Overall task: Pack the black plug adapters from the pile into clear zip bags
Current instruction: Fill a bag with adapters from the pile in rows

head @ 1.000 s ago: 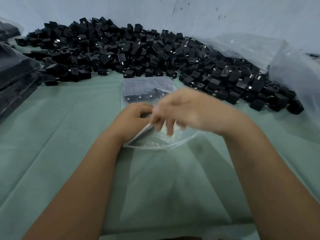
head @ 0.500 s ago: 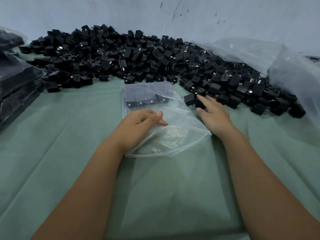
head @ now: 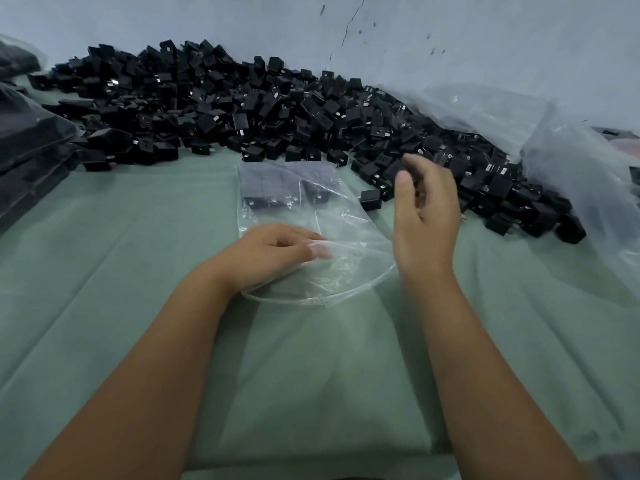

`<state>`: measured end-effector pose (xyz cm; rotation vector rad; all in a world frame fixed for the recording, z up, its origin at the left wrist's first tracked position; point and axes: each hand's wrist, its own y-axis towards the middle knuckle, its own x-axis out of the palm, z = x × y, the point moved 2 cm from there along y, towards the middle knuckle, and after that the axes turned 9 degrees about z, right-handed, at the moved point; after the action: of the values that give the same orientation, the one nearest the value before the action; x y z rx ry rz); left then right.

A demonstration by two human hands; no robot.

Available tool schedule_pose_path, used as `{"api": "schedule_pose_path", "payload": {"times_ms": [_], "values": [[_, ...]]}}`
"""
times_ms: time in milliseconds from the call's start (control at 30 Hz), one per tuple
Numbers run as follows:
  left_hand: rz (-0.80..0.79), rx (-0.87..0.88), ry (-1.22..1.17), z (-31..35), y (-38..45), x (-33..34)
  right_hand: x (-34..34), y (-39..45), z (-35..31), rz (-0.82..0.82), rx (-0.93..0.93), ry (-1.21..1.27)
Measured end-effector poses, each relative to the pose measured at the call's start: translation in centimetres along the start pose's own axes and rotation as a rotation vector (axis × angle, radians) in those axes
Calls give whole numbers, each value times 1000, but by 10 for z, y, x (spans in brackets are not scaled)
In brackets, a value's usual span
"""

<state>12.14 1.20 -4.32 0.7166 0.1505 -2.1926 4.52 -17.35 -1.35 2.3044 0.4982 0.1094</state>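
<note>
A: What lies left of the clear zip bag (head: 346, 233)?

B: Filled dark plastic bags (head: 27, 147) stacked at the left edge of the pale green cloth (head: 121, 258). Beyond the zip bag, a long pile of black cube-shaped plug adapters (head: 242, 109) runs along the grey wall (head: 450, 39).

A: And the bag itself?

B: Flat on the cloth, a row of adapters at its far end. The left hand (head: 266, 254) pinches its near upper lip, thumb and curled fingers clamped on the plastic, holding the mouth open.

A: Right of the bag?

B: One loose black adapter (head: 370, 199) just beside its far right corner. The right hand (head: 427, 216) is raised and blurred, fingers curled; whether it holds an adapter I cannot tell. Further right, crumpled clear plastic sheeting (head: 571, 174) overlaps the pile.
</note>
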Motion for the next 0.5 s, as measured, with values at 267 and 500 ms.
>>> {"api": "schedule_pose_path", "payload": {"times_ms": [267, 500], "values": [[167, -58, -70, -7, 0, -6, 24, -67, -54, -530, -324, -190], [351, -65, -199, -9, 4, -12, 28, -70, -40, -611, -448, -516]]}}
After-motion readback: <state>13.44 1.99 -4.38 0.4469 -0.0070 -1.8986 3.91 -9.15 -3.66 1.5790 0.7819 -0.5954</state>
